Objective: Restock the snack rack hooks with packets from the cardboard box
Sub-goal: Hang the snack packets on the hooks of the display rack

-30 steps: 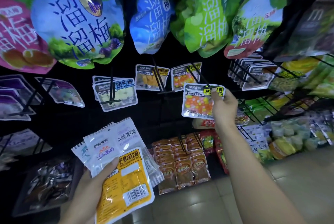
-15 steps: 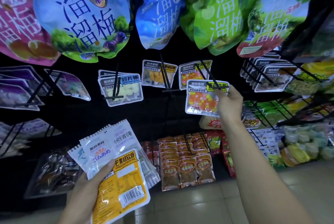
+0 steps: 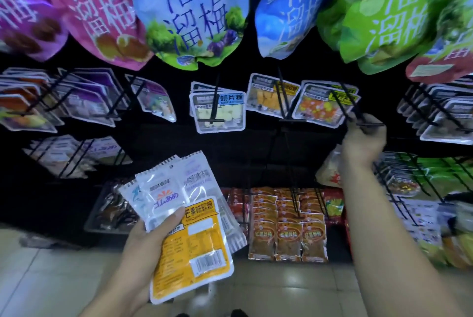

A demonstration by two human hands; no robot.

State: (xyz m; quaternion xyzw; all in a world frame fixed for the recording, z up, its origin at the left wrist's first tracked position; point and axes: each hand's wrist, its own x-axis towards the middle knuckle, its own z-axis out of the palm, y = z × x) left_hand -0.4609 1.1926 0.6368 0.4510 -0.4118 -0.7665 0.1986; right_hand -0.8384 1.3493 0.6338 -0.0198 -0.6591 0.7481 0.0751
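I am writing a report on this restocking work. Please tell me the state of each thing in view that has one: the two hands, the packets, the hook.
left hand: holds a fan of packets
orange packet: front of the fan, under the thumb
white packets: behind it, held
right hand: at the hook tip, fingers curled there
hook: loaded
fruit-candy packet: hangs on the hook, pushed back

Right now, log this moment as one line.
left hand: holds fan of packets | right hand: at hook tip, grip unclear | mixed-colour candy packet: hanging on hook
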